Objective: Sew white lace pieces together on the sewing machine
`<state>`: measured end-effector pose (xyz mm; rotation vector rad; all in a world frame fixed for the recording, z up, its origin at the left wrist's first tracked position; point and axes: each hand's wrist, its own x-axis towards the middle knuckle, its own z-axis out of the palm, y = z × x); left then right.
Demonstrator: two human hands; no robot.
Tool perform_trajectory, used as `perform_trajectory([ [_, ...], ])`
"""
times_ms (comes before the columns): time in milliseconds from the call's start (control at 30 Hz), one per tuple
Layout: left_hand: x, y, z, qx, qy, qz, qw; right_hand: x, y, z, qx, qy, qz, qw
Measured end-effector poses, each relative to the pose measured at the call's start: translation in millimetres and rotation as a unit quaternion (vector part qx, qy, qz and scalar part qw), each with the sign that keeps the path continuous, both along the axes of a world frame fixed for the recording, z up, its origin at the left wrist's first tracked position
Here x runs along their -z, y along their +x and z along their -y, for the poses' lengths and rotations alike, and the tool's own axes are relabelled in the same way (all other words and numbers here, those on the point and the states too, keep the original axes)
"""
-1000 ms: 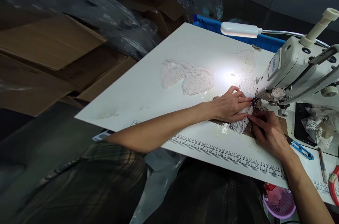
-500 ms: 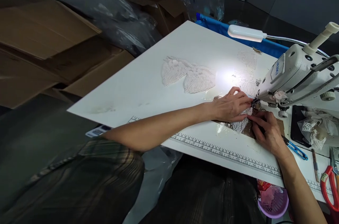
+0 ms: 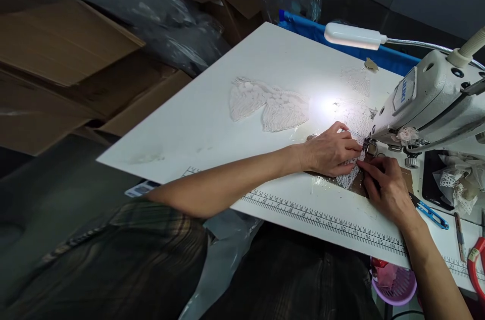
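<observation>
My left hand [image 3: 330,151] lies on a small piece of white lace [image 3: 349,178] at the foot of the sewing machine [image 3: 428,103], its fingers pressed together and pointing at the presser foot [image 3: 369,147]. My right hand [image 3: 384,189] pinches the same lace from the near side, over a brown card [image 3: 356,186]. The lamp [image 3: 350,36] lights the spot just beyond my fingers.
Two white lace wings [image 3: 267,107] lie in the middle of the white table [image 3: 212,123]; more lace sits near the machine. A printed ruler [image 3: 326,216] runs along the front edge. Blue snips [image 3: 432,213], red scissors [image 3: 475,269], a purple basket [image 3: 396,287] and cardboard boxes [image 3: 68,62] surround it.
Both hands stay on the lace at the presser foot; only the view has shifted slightly, bringing the machine head closer at the right.
</observation>
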<state>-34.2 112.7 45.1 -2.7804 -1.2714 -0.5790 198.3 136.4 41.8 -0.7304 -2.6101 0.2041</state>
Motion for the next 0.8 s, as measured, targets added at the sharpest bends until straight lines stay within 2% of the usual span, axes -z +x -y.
perform_trajectory([
  [233,-3.5,2,1,-0.022,0.011,-0.046,0.999,-1.6,-5,6,0.048,0.043,0.035,0.997],
  [367,-3.7,6,1,-0.044,0.031,-0.072,0.996,-5.3,-9,6,0.073,0.039,0.049,0.995],
  [467,-2.1,9,1,-0.060,0.042,-0.076,0.994,-6.3,-11,6,0.086,0.033,0.062,0.994],
  [633,0.7,13,0,-0.091,0.025,-0.063,0.994,-2.5,-12,4,0.099,0.078,0.084,0.988],
  [733,2.3,14,0,-0.106,0.010,-0.050,0.993,0.9,-8,1,0.086,0.077,0.047,0.992],
  [800,4.3,15,0,-0.112,0.006,-0.038,0.993,2.9,-4,-1,0.084,0.045,-0.001,0.995],
])
